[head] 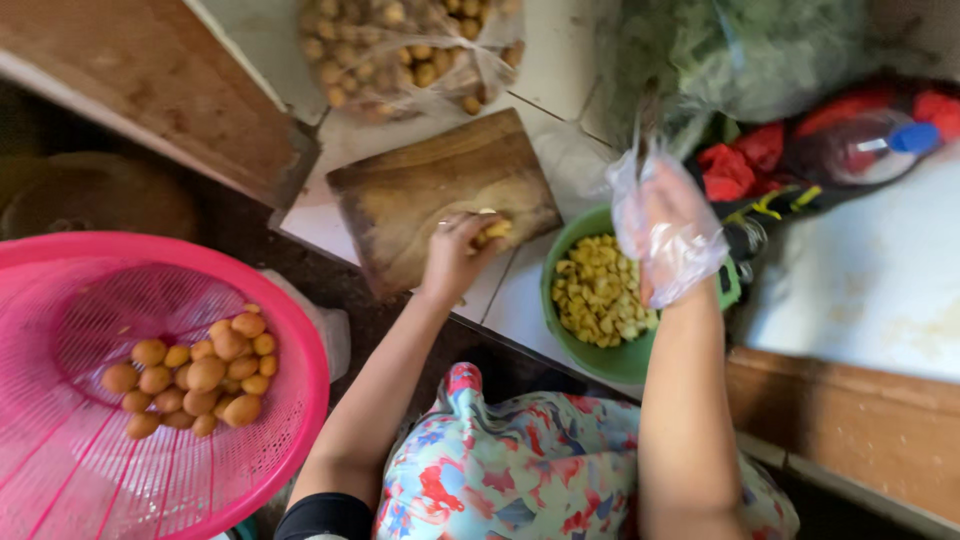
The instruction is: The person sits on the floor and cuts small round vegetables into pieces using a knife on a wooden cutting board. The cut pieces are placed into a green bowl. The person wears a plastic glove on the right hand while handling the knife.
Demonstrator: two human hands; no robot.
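Pink plastic basket (60, 300), near left, holds whole yellow-brown fruits (195, 375). Left hand (455, 255) grasps a yellow piece (492, 232) against the wooden cutting board (430, 190). Right hand (665, 235), in a clear glove, hovers over the green bowl (600, 360) of cut yellow pieces (600, 295), fingers apparently loose; whether it holds anything cannot be told. Farther back lies a clear bag of fruits (410, 50).
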